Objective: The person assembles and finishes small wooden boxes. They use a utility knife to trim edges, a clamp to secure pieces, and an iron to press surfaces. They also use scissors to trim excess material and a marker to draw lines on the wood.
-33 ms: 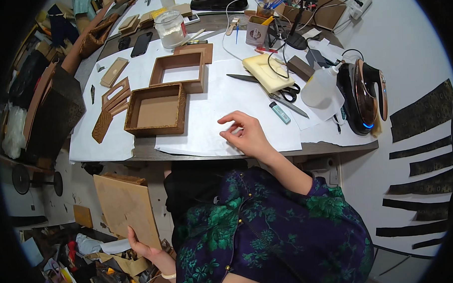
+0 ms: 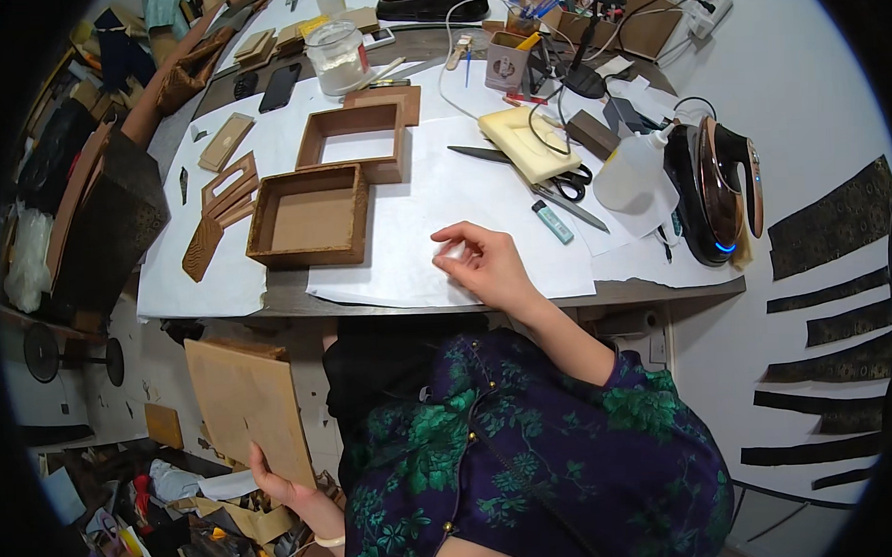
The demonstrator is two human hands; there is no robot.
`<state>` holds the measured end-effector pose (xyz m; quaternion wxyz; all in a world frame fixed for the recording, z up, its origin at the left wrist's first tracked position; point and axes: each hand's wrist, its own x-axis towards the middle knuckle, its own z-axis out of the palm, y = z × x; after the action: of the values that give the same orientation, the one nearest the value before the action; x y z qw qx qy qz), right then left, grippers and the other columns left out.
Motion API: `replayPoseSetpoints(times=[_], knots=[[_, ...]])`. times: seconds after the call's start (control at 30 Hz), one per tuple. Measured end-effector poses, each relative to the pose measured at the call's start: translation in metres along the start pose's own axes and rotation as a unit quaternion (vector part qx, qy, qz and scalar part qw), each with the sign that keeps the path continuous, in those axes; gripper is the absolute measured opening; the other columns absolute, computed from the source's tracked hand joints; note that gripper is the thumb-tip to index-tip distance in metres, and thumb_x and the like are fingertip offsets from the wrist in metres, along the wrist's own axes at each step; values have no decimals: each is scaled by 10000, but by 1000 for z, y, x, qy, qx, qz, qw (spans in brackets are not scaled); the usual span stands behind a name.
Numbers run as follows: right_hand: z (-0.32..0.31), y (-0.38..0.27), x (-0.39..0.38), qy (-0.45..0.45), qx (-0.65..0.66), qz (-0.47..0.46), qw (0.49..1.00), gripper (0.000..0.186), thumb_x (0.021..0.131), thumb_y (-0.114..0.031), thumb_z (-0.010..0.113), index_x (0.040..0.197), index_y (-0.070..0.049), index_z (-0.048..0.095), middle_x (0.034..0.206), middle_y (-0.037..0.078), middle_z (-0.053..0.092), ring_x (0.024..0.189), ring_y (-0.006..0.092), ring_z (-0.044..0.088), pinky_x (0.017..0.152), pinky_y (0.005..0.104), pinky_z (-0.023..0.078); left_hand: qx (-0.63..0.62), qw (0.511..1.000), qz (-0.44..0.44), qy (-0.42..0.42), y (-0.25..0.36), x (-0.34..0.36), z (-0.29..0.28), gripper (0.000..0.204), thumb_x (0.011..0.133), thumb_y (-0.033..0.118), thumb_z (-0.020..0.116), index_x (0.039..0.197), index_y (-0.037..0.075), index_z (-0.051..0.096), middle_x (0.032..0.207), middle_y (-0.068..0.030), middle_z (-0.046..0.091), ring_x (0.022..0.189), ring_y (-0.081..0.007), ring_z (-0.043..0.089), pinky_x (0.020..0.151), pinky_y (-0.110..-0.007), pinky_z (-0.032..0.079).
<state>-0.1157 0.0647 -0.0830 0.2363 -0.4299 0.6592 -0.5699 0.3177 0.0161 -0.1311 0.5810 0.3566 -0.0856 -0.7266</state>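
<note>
At the lower left, below the table edge, my left hand [image 2: 281,488] grips the lower edge of a thin, light-brown wooden board [image 2: 246,403], its thumb against the face and the other fingers out of sight. My right hand [image 2: 485,265] hovers over the white paper [image 2: 414,216] near the table's front edge. Its thumb and forefinger are curled and apart, with nothing seen between them. Left of it sits an open box [image 2: 307,246] with brown patterned sides. Behind that stands a plain brown box frame [image 2: 388,170]. Flat brown cut pieces [image 2: 229,193] lie beside the boxes.
On the right are scissors [image 2: 570,184], a lighter [image 2: 552,223], yellow foam [image 2: 528,143], a plastic squeeze bottle [image 2: 631,174] and an iron [image 2: 723,190]. A glass jar [image 2: 338,61] and phone [image 2: 279,88] stand farther back. Scraps [image 2: 194,523] are heaped at lower left.
</note>
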Motion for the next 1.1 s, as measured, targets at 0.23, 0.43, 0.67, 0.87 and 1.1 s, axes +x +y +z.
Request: replayPoseSetpoints(times=[0.23, 0.43, 0.67, 0.87, 1.1], knots=[[48, -6, 3, -24, -68, -239, 968, 104, 904, -75, 720, 895, 27, 732, 994, 97, 714, 802, 123, 654, 615, 268, 519, 32, 993, 51, 100, 5, 15, 12, 455, 892, 198, 678, 1289, -7, 595, 1228, -161, 663, 1096, -339, 646, 945, -477, 544], [175, -81, 21, -271, -79, -244, 928, 197, 873, -92, 727, 1058, -27, 712, 987, 120, 693, 871, 263, 684, 783, 358, 570, -107, 982, 126, 85, 27, -10, -57, 538, 918, 115, 654, 1422, 35, 484, 1348, -147, 597, 1207, -333, 602, 1006, -483, 521], [334, -94, 6, -439, -100, -260, 854, 242, 879, -153, 734, 1080, -19, 719, 965, 151, 734, 853, 279, 716, 759, 348, 563, -169, 912, 313, 207, 97, -13, -155, 509, 888, 90, 699, 1358, -9, 529, 1312, -139, 612, 1184, -318, 615, 986, -479, 540], [427, -62, 8, -509, -237, -323, 762, 279, 864, -218, 745, 1041, -4, 720, 992, 162, 715, 942, 337, 677, 848, 429, 542, -171, 826, 444, 302, 184, 92, -196, 538, 818, -21, 736, 1318, -26, 540, 1267, -162, 623, 1109, -315, 646, 920, -459, 578], [708, 37, 57, -609, -326, -197, 696, 341, 917, -275, 667, 1111, 3, 713, 1064, 214, 728, 1005, 372, 688, 887, 459, 546, -238, 800, 423, 353, 245, 295, -242, 603, 788, -32, 742, 1338, -27, 496, 1301, -152, 603, 1137, -306, 629, 920, -476, 573]])
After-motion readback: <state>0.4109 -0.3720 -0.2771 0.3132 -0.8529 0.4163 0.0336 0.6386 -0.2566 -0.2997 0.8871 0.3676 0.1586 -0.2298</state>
